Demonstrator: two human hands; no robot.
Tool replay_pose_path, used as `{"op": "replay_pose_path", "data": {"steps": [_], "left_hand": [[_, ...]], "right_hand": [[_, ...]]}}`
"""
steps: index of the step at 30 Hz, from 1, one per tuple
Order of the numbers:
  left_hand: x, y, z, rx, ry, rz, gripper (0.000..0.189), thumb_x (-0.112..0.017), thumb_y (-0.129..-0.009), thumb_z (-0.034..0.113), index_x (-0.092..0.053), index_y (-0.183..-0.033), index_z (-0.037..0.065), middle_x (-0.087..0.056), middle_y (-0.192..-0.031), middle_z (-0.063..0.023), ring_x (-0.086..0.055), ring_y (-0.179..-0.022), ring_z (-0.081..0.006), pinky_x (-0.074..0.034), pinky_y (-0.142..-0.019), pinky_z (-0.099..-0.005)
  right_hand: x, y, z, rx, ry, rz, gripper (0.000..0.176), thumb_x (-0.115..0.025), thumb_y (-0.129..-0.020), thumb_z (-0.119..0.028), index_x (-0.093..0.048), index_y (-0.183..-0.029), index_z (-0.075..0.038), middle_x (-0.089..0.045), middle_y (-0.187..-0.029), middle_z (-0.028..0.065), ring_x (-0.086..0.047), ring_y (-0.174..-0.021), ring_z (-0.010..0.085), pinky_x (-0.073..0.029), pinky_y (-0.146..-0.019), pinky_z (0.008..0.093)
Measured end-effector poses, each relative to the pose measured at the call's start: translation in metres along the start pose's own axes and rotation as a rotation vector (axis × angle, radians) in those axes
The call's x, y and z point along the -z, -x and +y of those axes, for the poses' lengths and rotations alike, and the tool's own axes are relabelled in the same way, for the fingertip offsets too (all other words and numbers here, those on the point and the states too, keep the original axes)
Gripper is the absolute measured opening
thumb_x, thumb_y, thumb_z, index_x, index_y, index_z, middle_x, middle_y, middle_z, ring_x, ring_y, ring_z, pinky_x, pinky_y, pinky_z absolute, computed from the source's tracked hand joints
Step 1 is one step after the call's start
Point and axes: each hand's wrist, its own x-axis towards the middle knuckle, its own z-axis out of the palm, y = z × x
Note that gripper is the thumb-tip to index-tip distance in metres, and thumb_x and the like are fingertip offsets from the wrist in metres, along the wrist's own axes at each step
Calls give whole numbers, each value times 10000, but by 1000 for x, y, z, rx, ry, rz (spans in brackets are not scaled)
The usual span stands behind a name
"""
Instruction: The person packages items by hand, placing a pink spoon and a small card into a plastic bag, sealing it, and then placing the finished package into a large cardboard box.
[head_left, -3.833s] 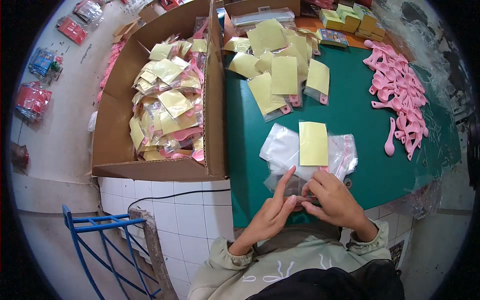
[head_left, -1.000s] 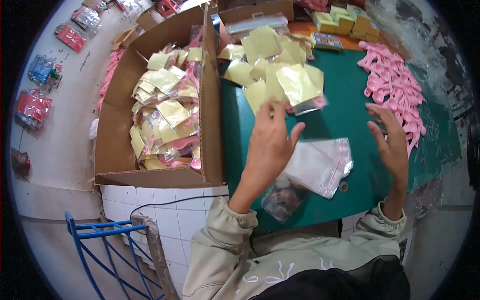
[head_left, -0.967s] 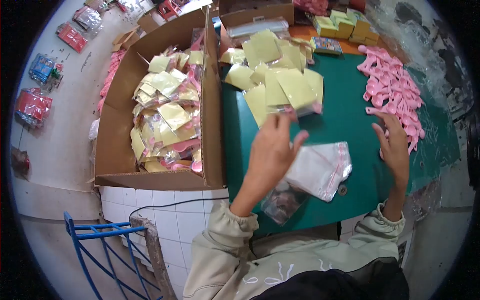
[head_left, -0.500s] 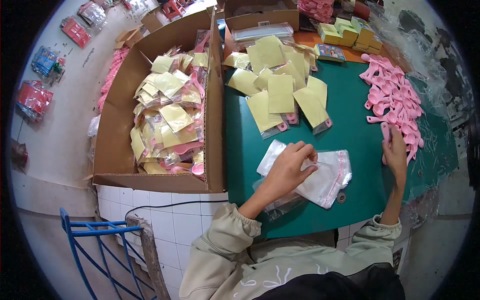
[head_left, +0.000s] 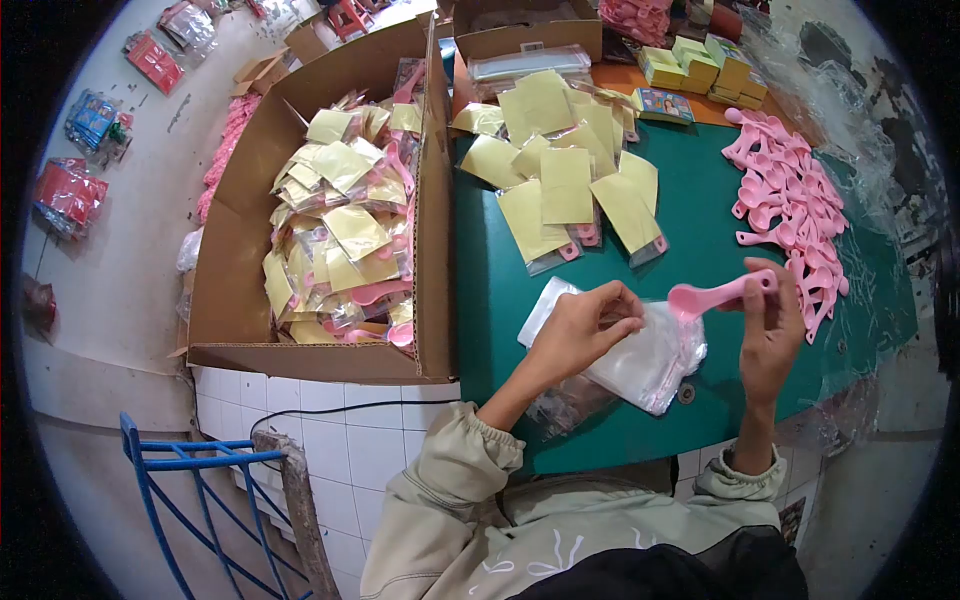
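Observation:
A pink plastic spoon (head_left: 722, 294) is pinched by its handle between the fingers of my right hand (head_left: 768, 340), its bowl pointing left over the bags. My left hand (head_left: 592, 330) lies over a stack of clear plastic bags (head_left: 640, 372), thumb and fingertips closed at the upper edge of the top bag. Right of my right hand, a heap of pink spoons (head_left: 785, 190) spreads over the green table (head_left: 690, 220). Beyond my left hand lie several packed bags with yellowish cards (head_left: 567, 187), pink handles showing at some lower ends.
To the left stands a large cardboard box (head_left: 320, 362) full of packed bags. Small card stacks (head_left: 700, 65) and an open carton (head_left: 525, 38) sit at the back. Loose plastic film (head_left: 850, 120) lies along the right side. A blue metal frame (head_left: 190, 465) stands at lower left.
My right hand has lifted a pink spoon off the heap and brought it left, toward the bags. My left hand stays over the bags, its thumb and fingertips now closer together.

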Motion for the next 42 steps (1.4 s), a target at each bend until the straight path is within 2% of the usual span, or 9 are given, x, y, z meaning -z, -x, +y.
{"op": "replay_pose_path", "data": {"steps": [2, 5, 9, 13, 16, 19, 34, 41, 42], "left_hand": [[1, 1, 5, -15, -112, 15, 144, -635, -830, 92, -610, -951, 17, -656, -926, -50, -636, -829, -122, -499, -763, -253], [0, 1, 7, -123, -222, 55, 125, -630, -837, 108, -630, -922, 16, -660, -917, -43, -636, -822, -128, -498, -761, -254], [3, 0, 5, -62, -108, 52, 147, -646, -831, 117, -617, -931, 13, -669, -881, -52, -635, -806, -122, -494, -743, -247], [11, 0, 8, 77, 194, -52, 211, -673, -813, 98, -573, -974, 6, -668, -836, -68, -632, -789, -109, -491, -729, -240], [11, -1, 8, 85, 274, -99, 254, -685, -801, 80, -550, -1003, 7, -665, -824, -73, -629, -781, -101, -489, -722, -235], [10, -1, 13, 105, 315, -112, 270, -684, -796, 65, -547, -1023, 15, -666, -815, -66, -626, -770, -95, -484, -718, -229], [11, 0, 19, 157, 388, -134, 350, -675, -791, 33, -537, -1113, 16, -669, -904, -66, -608, -832, -83, -488, -768, -232], [3, 3, 21, 1, 498, -129, 336, -639, -849, 111, -514, -1149, 25, -646, -1010, -93, -593, -938, -102, -473, -818, -247], [-1, 4, 24, -67, 547, -72, 317, -579, -900, 182, -525, -1160, 9, -638, -989, -81, -585, -935, -103, -481, -820, -257]], "right_hand": [[-1, 4, -1, 104, -21, 161, 166, -521, -916, -70, -552, -1056, 13, -583, -867, 54, -564, -715, 83, -493, -619, 222], [-6, 10, -7, 74, -35, 40, 154, -539, -903, -64, -563, -1037, 10, -592, -823, 47, -581, -699, 94, -505, -619, 233], [-12, 7, 10, 198, 525, -41, 160, -579, -868, -46, -571, -1022, -4, -604, -794, 65, -603, -688, 107, -509, -620, 258], [-9, 6, 12, 30, 250, 77, 211, -579, -871, -40, -526, -1074, -17, -613, -803, 71, -602, -695, 109, -502, -611, 253], [-6, 4, 5, 66, -61, 137, 288, -576, -876, -39, -437, -1127, -25, -605, -820, 84, -598, -712, 116, -502, -615, 245], [-9, 5, 6, 103, -117, 108, 323, -574, -875, -29, -371, -1126, -29, -589, -827, 93, -598, -723, 122, -504, -619, 235], [-16, 5, -2, 72, -116, 66, 295, -620, -824, 24, -403, -1020, -15, -570, -807, 91, -569, -629, 105, -466, -545, 216], [-26, 6, -6, 4, -157, -85, 233, -626, -815, 31, -437, -947, 0, -581, -750, 78, -591, -608, 111, -470, -537, 218], [-25, 5, -6, 2, -151, -76, 226, -625, -814, 34, -440, -938, -1, -584, -746, 79, -595, -605, 112, -470, -534, 219]]}}
